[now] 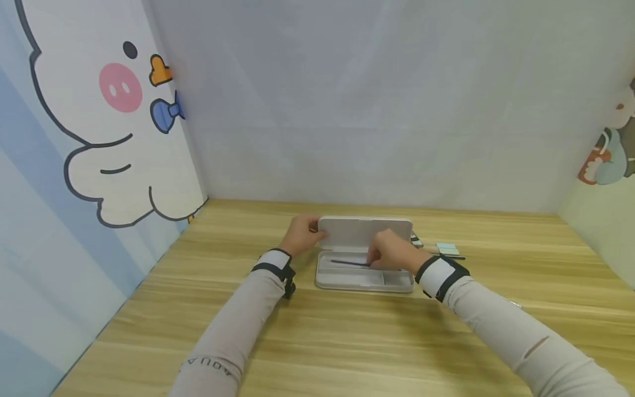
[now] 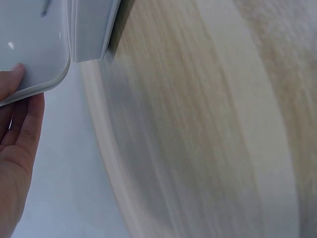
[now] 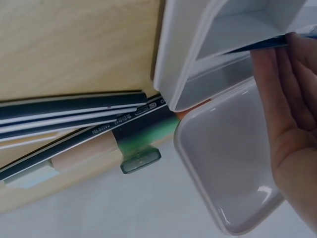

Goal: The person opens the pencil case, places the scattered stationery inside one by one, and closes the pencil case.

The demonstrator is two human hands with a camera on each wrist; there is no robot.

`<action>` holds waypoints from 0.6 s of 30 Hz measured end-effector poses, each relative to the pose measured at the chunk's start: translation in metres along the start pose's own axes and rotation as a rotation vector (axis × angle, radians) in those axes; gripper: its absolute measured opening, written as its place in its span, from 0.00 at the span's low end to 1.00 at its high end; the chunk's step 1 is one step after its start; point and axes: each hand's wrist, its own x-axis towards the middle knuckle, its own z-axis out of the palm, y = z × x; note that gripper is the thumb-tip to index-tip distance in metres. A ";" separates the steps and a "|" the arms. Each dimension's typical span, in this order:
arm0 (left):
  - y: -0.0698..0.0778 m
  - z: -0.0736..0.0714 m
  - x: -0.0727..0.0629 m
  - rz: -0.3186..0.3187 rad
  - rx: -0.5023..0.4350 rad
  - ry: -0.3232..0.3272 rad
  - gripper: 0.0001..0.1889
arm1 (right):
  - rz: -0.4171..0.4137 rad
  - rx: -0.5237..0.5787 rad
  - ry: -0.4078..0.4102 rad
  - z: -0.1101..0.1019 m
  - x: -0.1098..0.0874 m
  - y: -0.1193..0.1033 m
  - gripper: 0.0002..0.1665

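A white pencil case [image 1: 349, 279] lies unfolded on the table, its lid [image 1: 342, 231] raised at the back. The left hand [image 1: 300, 234] grips the lid's left edge; in the left wrist view its thumb [image 2: 12, 79] is on the inside and the fingers are behind. Over the tray, the right hand [image 1: 392, 251] pinches a slim dark blue pencil [image 1: 347, 263]. That pencil [image 3: 262, 45] lies along the tray's back section, its other end covered by the hand. A small divided compartment [image 1: 397, 279] is at the tray's right front.
Right of the case lie several dark pencils [image 3: 74, 111] and a green-and-peach item [image 3: 148, 131], partly behind the case. A light blue and cream block [image 1: 447, 248] sits there too. A thin shiny item [image 1: 513, 302] is by the right forearm. A pale curtain [image 1: 377, 110] hangs behind the table.
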 end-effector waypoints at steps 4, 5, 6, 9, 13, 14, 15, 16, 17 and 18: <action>0.001 0.002 0.001 0.003 0.000 -0.006 0.10 | -0.012 -0.019 -0.015 0.003 -0.001 -0.001 0.04; 0.001 0.002 0.001 0.006 0.002 -0.007 0.10 | -0.005 -0.016 -0.017 0.004 -0.001 -0.001 0.04; 0.000 0.003 0.001 0.007 0.001 -0.006 0.09 | 0.003 -0.016 -0.021 0.004 -0.002 -0.001 0.04; 0.000 0.004 0.001 0.009 -0.001 -0.005 0.09 | 0.017 -0.013 -0.029 0.004 -0.003 -0.001 0.04; 0.000 0.005 0.002 -0.002 0.001 -0.006 0.09 | 0.029 -0.021 -0.027 0.001 -0.007 0.005 0.03; 0.000 0.005 0.002 -0.003 0.004 -0.007 0.09 | 0.029 -0.027 -0.022 -0.002 -0.009 0.008 0.03; 0.001 0.005 0.002 -0.004 0.008 -0.008 0.09 | 0.023 -0.030 -0.016 -0.005 -0.012 0.010 0.02; 0.001 0.004 0.002 -0.006 0.009 -0.009 0.09 | 0.018 -0.034 -0.008 -0.009 -0.015 0.012 0.02; 0.001 0.004 0.003 -0.006 0.008 -0.011 0.09 | 0.014 -0.034 -0.001 -0.013 -0.019 0.015 0.01; 0.001 0.004 0.003 -0.008 0.007 -0.013 0.10 | 0.018 -0.030 0.003 -0.017 -0.023 0.018 0.01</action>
